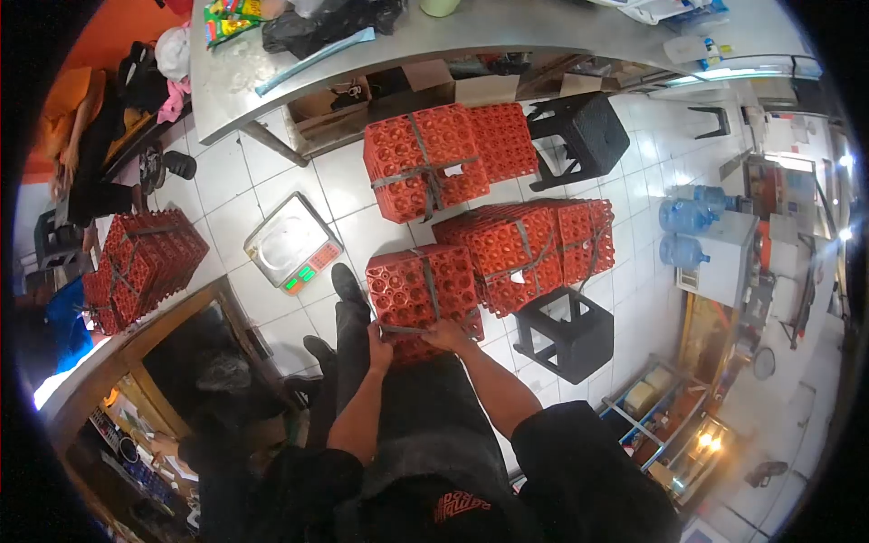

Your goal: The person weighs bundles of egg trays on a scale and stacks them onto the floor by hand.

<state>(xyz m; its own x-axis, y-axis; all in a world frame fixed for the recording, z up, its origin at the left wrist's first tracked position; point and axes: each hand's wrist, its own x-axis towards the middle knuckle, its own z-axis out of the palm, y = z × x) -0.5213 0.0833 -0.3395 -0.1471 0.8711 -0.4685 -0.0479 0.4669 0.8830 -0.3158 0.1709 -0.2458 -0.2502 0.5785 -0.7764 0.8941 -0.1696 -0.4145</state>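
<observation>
A stack of red egg trays (pixel 421 285) stands on the tiled floor right in front of me, with a grey strap around it. My left hand (pixel 378 348) is closed on the strap at the stack's near edge. Close beside it, my right hand (pixel 446 336) pinches the same strap from the other side. More strapped red stacks touch or stand near this one: a wide stack (pixel 507 253) to the right and a tall stack (pixel 421 154) behind. What the fingertips press on underneath is hidden.
A digital scale (pixel 294 244) lies on the floor at the left. Black stools (pixel 579 337) stand at the right. A metal table (pixel 407 36) spans the back. Another strapped red stack (pixel 149 262) is at the far left, near a seated person (pixel 86 154).
</observation>
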